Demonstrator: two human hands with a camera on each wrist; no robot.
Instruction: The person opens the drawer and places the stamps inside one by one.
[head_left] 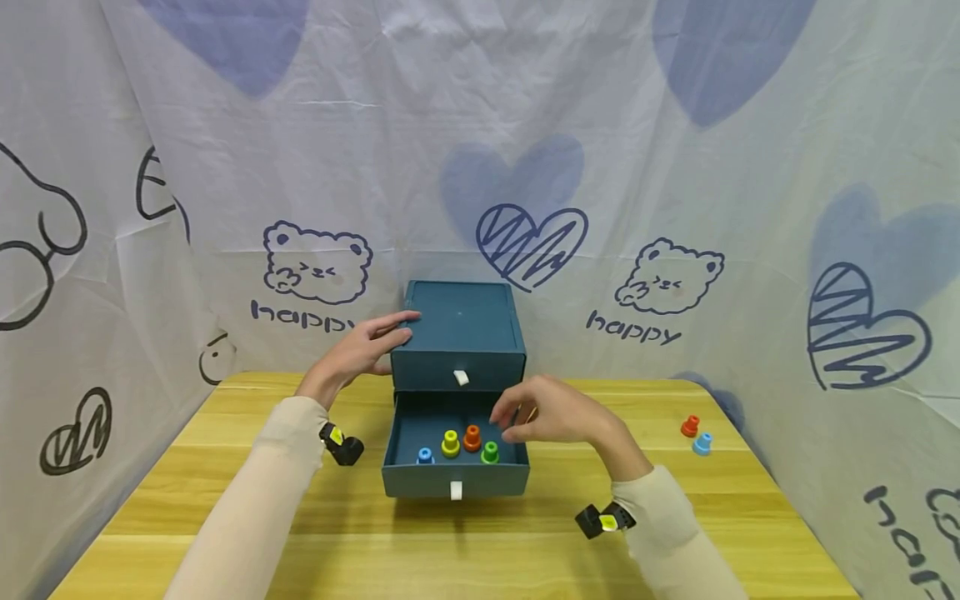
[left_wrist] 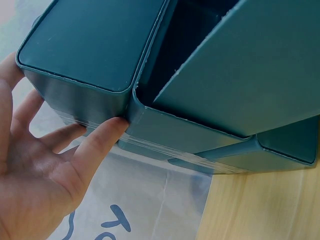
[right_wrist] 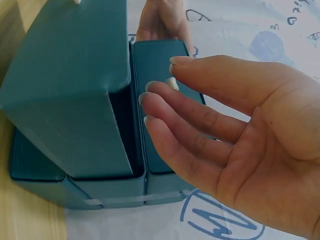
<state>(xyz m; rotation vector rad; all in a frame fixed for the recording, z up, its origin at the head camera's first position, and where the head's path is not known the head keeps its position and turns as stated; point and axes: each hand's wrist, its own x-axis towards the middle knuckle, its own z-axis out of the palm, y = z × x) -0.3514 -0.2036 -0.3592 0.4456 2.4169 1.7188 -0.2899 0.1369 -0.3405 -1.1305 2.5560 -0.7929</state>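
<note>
Pegs point(head_left: 696, 434) far R; L hand point(head_left: 360, 350) braces cabinet point(head_left: 459, 333).

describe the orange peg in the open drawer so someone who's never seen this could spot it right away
On the wooden table stands a teal two-drawer box with its bottom drawer pulled out. Four small pegs stand inside; the orange peg is the one farthest back, just left of the right hand. Its neighbours are the yellow peg, green peg and blue peg.
</note>
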